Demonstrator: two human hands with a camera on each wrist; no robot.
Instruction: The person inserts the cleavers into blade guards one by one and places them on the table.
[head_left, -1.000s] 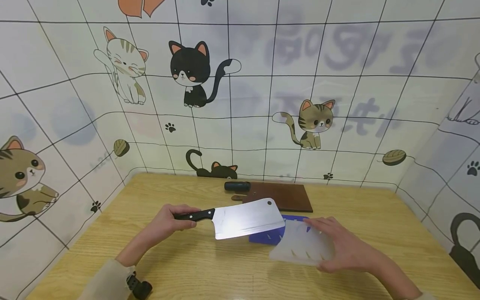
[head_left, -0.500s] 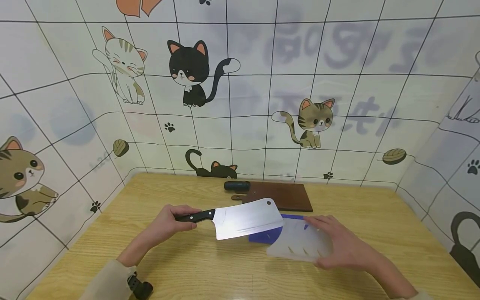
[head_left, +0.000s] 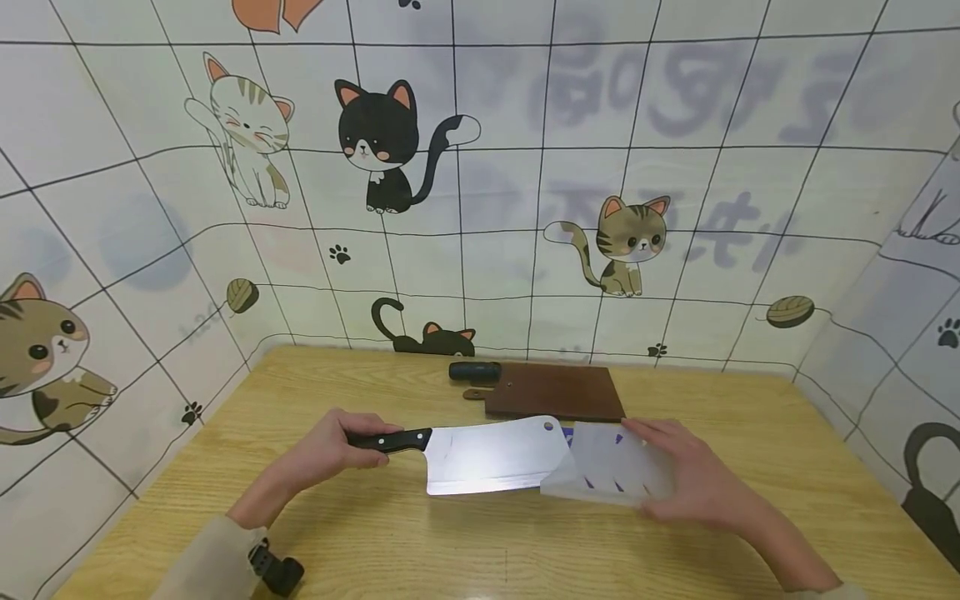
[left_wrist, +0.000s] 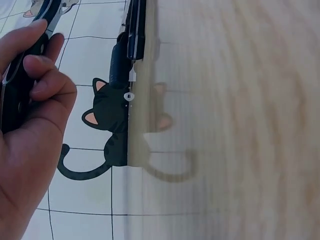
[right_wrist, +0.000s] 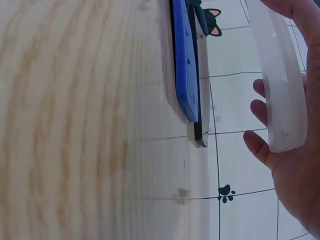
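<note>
In the head view my left hand (head_left: pixel 330 446) grips the black riveted handle (head_left: pixel 390 439) of a cleaver, its broad steel blade (head_left: pixel 487 458) level above the table. My right hand (head_left: pixel 697 475) holds a translucent white blade cover (head_left: pixel 611 467) by its right end, thumb below and fingers above. The cover's slanted left end overlaps the lower right corner of the blade, which shows faintly through it. How far the blade sits inside is hard to tell. The right wrist view shows the cover (right_wrist: pixel 282 85) lying between thumb and fingers of that hand.
Behind the cover, a blue slab (right_wrist: pixel 185 65) with small holes lies on the wooden table (head_left: pixel 420 550). Further back rest a brown cutting board (head_left: pixel 558 392) and a black cylindrical thing (head_left: pixel 474 372). A cat-patterned curtain (head_left: pixel 502 267) encloses the table.
The cleaver has come down slightly and its blade has levelled out. The cover has moved a little upward and to the right, and it now overlaps the blade's corner.
</note>
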